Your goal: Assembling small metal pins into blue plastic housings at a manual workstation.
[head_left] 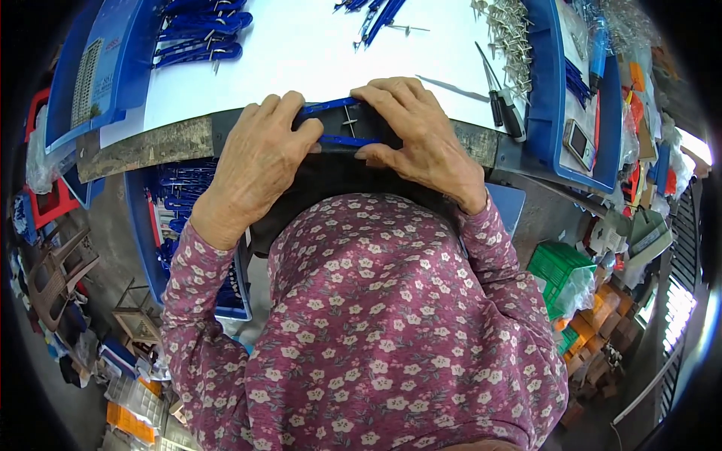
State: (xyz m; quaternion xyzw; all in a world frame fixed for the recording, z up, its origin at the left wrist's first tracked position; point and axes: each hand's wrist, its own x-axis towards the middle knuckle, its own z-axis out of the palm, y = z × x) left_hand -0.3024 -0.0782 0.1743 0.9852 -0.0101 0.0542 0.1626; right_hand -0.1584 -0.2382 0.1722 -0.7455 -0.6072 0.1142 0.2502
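Note:
At the near edge of the work table, both hands hold a blue plastic piece (344, 140) with two narrow arms lying roughly parallel. A thin metal pin (350, 120) with a flat head stands between the arms. My left hand (259, 154) pinches the piece's left end, thumb on the near arm and fingers at the far one. My right hand (421, 131) grips the right end the same way, thumb on the near arm. The fingers partly hide both ends. Farther up the table lie several similar blue pieces (199, 37) at left and a few more (380, 19) near the middle.
White sheeting (301, 56) covers the table. Loose metal pins (511, 41) lie at right, near a pointed tool with a black handle (496, 109). Blue bins stand at the left (134, 68) and right (547, 124); the right one holds a small phone (579, 143). Below the table edge, a blue tray (139, 240) holds more blue parts.

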